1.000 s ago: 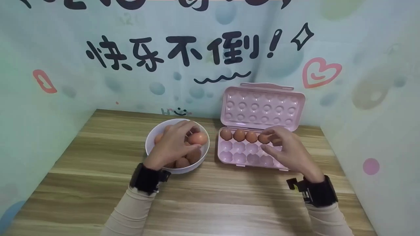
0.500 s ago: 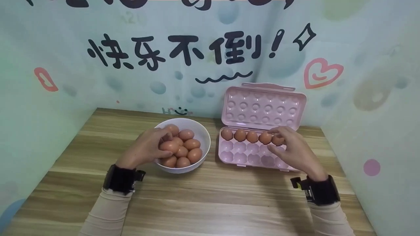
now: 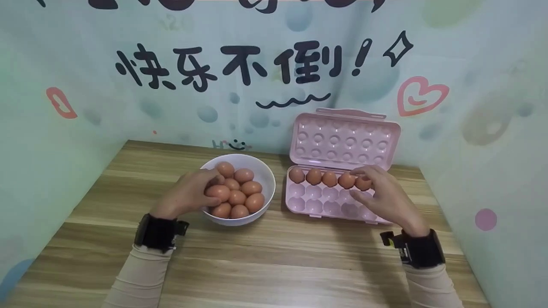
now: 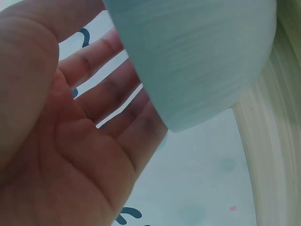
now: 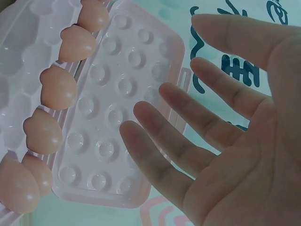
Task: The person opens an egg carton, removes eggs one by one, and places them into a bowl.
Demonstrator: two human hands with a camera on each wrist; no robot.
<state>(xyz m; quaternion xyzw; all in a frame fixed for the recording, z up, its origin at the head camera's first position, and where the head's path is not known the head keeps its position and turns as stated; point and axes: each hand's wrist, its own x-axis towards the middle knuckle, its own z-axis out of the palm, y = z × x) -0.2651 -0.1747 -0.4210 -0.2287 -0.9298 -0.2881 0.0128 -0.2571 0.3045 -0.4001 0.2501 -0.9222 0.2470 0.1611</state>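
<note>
In the head view my left hand (image 3: pixel 186 194) reaches over the left side of a white bowl (image 3: pixel 268 184). Between its thumb and fingers it holds a brown egg (image 3: pixel 219 193) low among several others. The left wrist view shows the bowl's outer wall (image 4: pixel 202 56) hiding those fingertips and the egg. My right hand (image 3: pixel 387 196) hovers over the right part of a pink egg carton (image 3: pixel 314 206), near a brown egg (image 3: pixel 363 183) in the back row. Its fingers are spread, apart from the eggs, in the right wrist view. Whatever lies under that hand is hidden in the head view.
Behind the eggs, the carton's pink lid (image 3: pixel 346 139) stands raised against the printed backdrop (image 3: pixel 171 115). Cups in the carton's middle and front rows show bare. Wooden tabletop (image 3: pixel 265 265) stretches in front of bowl and carton, with side walls at left and right.
My left hand has moved left across the bowl with the egg, bringing more eggs into sight. My right hand has shifted slightly right, uncovering more of the back-row eggs.
</note>
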